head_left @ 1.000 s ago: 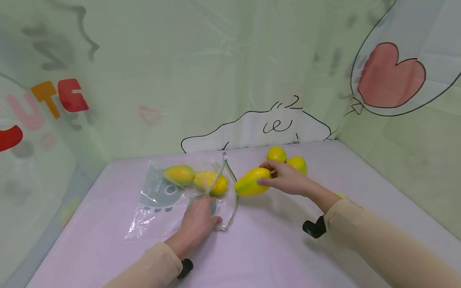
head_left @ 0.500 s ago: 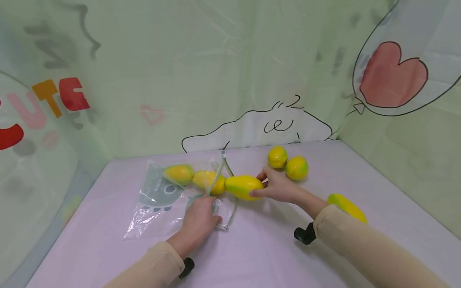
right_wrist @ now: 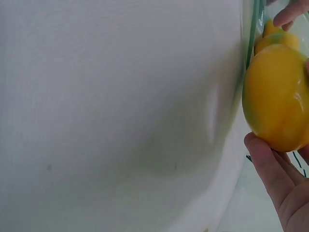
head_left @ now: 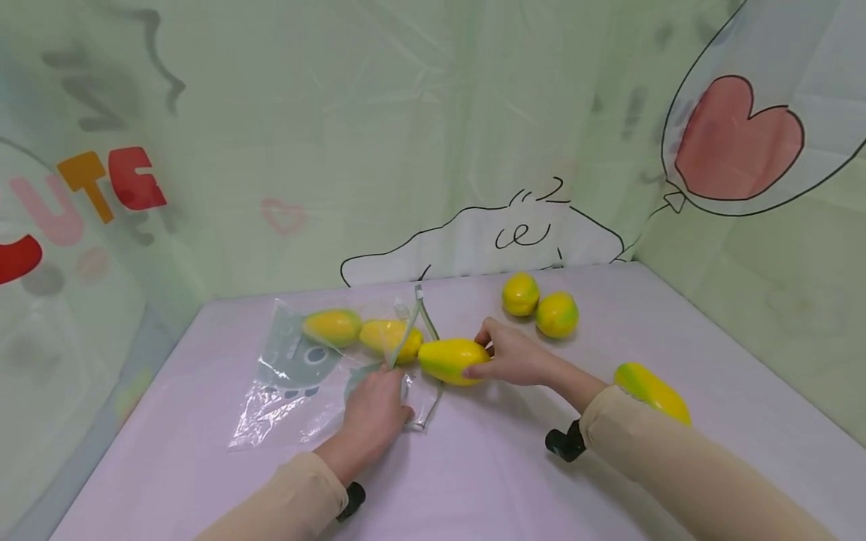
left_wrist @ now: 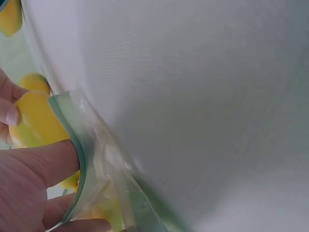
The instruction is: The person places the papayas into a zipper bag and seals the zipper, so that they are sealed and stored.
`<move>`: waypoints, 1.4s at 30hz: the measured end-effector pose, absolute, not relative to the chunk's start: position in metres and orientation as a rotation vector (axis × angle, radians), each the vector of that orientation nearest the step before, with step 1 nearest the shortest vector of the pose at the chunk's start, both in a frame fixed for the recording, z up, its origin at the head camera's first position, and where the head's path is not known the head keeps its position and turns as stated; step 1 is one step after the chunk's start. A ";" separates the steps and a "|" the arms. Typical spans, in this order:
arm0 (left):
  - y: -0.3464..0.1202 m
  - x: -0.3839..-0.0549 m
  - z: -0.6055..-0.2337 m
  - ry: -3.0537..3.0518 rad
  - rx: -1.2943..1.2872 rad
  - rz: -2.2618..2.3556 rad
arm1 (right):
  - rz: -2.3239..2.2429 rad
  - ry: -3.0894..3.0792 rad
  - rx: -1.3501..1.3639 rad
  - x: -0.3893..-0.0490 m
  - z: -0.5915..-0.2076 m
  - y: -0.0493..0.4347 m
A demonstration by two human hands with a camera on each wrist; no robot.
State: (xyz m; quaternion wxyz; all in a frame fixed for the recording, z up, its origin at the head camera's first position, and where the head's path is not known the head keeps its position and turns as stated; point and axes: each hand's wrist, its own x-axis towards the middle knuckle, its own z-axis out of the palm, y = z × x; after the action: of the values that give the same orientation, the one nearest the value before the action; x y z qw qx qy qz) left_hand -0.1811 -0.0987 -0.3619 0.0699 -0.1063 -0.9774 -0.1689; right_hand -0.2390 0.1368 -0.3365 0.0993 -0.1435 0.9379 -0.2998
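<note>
My right hand point(head_left: 514, 357) grips a yellow-green papaya point(head_left: 449, 361) by its right end. Its other end is at the mouth of a clear zip bag point(head_left: 291, 413), overlapping the green-edged opening. Two more papayas point(head_left: 331, 328) lie inside, end to end. With my left hand point(head_left: 375, 402) I hold the bag at its mouth. In the left wrist view, thumb and fingers of the left hand point(left_wrist: 29, 179) reach behind the green rim. The right wrist view has the gripped papaya point(right_wrist: 277, 96) close up, with fingers of the right hand point(right_wrist: 277, 181) against its underside.
Two yellow fruits point(head_left: 557, 315) sit together at the back right of the lilac table point(head_left: 501, 466). Another papaya point(head_left: 652, 394) lies beside my right sleeve, partly hidden by it. Printed curtains point(head_left: 433, 150) rise behind and at both sides of the table.
My right hand has moved the papaya left and slightly down, up to the bag's mouth. The papaya beside the right sleeve has come into view. The left hand has barely moved.
</note>
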 end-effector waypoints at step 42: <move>-0.102 -0.179 -0.353 -2.815 -0.612 -0.491 | -0.657 2.857 -0.751 -0.252 -0.326 0.096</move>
State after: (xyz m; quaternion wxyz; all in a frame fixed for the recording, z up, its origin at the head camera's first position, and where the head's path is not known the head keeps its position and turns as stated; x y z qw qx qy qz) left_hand -0.1794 -0.1024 -0.3529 0.1095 -0.2082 -0.9575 -0.1669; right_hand -0.2524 0.0961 -0.3256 0.0578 -0.2477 0.9425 -0.2168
